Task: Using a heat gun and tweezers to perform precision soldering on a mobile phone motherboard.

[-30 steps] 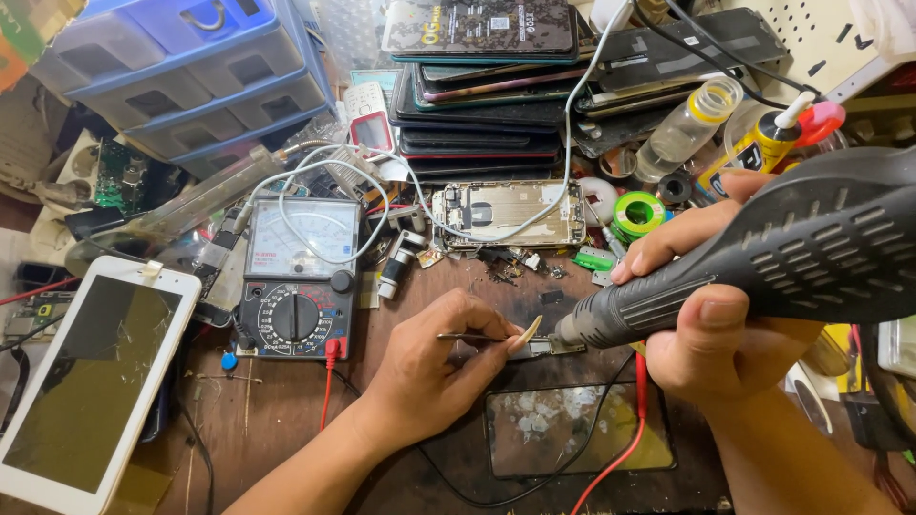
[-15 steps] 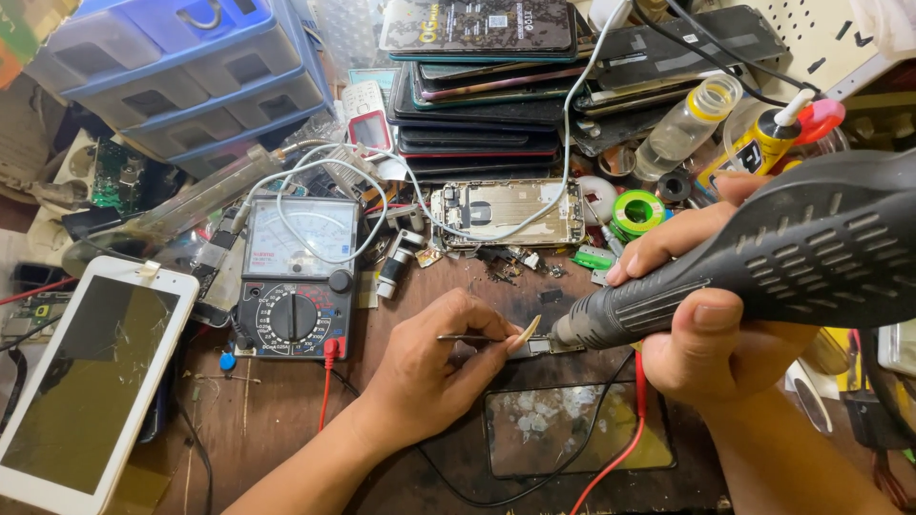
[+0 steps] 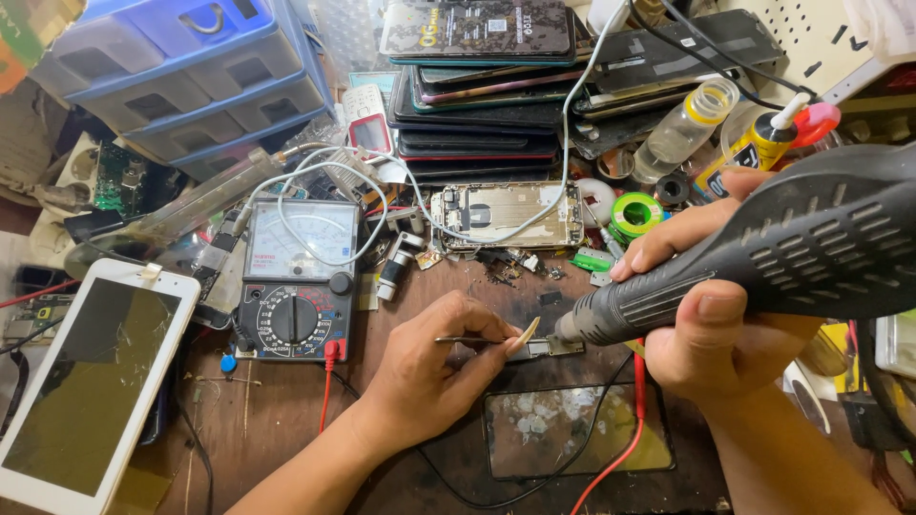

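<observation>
1. A person's right hand (image 3: 711,319) is clamped around a grey rotary tool (image 3: 763,257), its tip pressed to a small metal part (image 3: 549,348) on the wooden bench (image 3: 286,410).
2. The left hand (image 3: 429,367) pinches tweezers (image 3: 472,339) between thumb and fingers, closed tight on them; their tips pin the part just beside the tool's nose.
3. The step in hand looks like grinding or cleaning the part while it is held flat; whatever follows would seem to call for a steady pin and light pressure, since the part is small and could skid.
4. Behind the part lies an opened phone (image 3: 506,215) with a white cable (image 3: 572,124) draped across it; beyond that rises a stack of dark phones (image 3: 477,105), topped by a black screen-protector pack (image 3: 477,27) with pale lettering.
5. To the left sits a black multimeter (image 3: 291,286) with a pale dial face, and a white tablet (image 3: 86,381) with a cracked screen.
6. A yellow glue bottle (image 3: 759,148) with a red cap, a clear bottle (image 3: 682,129) and a green tape roll (image 3: 636,215) crowd the right rear.
7. Blue drawers (image 3: 191,76) fill the top-left corner.
</observation>
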